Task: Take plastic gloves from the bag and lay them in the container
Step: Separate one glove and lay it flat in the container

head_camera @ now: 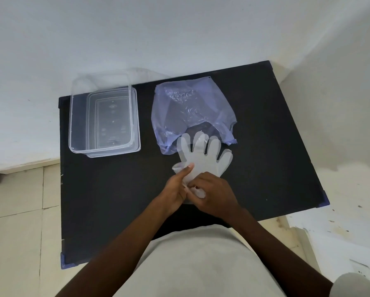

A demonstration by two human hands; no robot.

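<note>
A clear plastic glove (203,155) lies flat on the black table (107,200), fingers spread toward the bag. Its cuff end is pinched between both hands. My left hand (176,189) grips the cuff from the left, thumb on top. My right hand (214,195) holds the bunched cuff from the right. The pale purple plastic bag (190,108) lies behind the glove, its mouth facing me, with crinkled plastic showing through it. The clear rectangular container (103,118) stands at the table's left rear with nothing visible in it.
The container sits on what looks like its clear lid (137,125). A white wall runs behind the table. Tiled floor lies to the left, a paint-flecked surface to the right. My torso covers the table's near edge.
</note>
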